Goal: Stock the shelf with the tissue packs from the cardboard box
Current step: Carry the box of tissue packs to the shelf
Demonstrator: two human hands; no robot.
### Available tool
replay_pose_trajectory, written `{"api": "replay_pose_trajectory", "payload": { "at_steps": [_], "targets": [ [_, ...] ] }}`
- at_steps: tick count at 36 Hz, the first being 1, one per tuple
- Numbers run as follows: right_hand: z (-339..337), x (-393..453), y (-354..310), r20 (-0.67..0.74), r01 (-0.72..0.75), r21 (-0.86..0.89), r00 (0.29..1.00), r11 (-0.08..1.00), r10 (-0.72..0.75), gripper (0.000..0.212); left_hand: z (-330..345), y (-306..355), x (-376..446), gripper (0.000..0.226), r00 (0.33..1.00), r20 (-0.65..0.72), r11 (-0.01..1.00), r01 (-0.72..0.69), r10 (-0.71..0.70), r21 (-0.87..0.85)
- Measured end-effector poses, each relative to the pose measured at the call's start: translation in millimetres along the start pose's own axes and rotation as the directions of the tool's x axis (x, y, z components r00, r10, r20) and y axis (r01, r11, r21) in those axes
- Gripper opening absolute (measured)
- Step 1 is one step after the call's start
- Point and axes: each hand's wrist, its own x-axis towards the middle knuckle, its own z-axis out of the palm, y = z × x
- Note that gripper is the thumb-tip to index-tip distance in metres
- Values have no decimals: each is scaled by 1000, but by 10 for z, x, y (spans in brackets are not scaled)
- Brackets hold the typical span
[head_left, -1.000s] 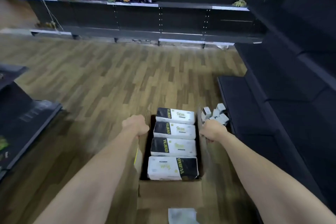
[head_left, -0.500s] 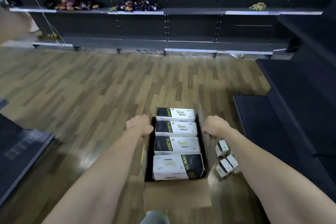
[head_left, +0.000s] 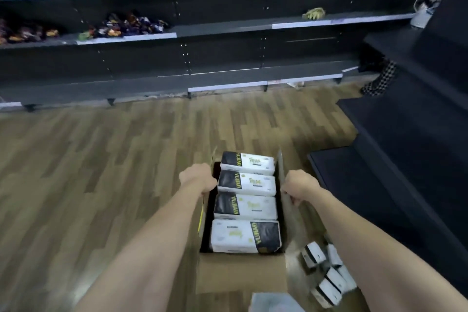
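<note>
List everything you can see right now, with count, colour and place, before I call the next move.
cardboard box: one, brown, open, centre foreground above the wood floor.
tissue packs: four showing in the box, white and black with yellow print, in a row front to back.
small packs: several, white and black, on the floor right of the box.
wood floor: brown planks.
back shelves: dark grey, with snack bags in mixed colours at left and yellow items higher up.
right shelf: dark, bare where visible.
left hand: grip on the box's left flap.
right hand: grip on the box's right flap.
</note>
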Motion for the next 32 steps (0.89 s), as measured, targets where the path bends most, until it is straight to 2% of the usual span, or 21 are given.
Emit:
{"api": "replay_pose_trajectory", "payload": {
  "at_steps": [8, 19, 27, 32],
  "targets": [
    [-540, 1405, 59, 26, -62, 47, 998, 997, 60, 25, -268, 735, 1348, 33, 998, 57, 996, -34, 29, 86],
    [-1537, 2851, 174, 7, -176, 96, 984, 980, 176, 24, -766, 1816, 3021, 36, 991, 91, 989, -109, 100, 96],
    [-1626, 4018, 325, 34, -339, 172, 940, 925, 339, 24, -618, 2460, 4412, 35, 966, 172, 962, -221, 193, 159],
    [-1641, 4705, 351, 106, -433, 156, 901, 888, 421, 23, -482, 2767, 5204, 33, 943, 247, 943, -272, 222, 190]
  ]
}}
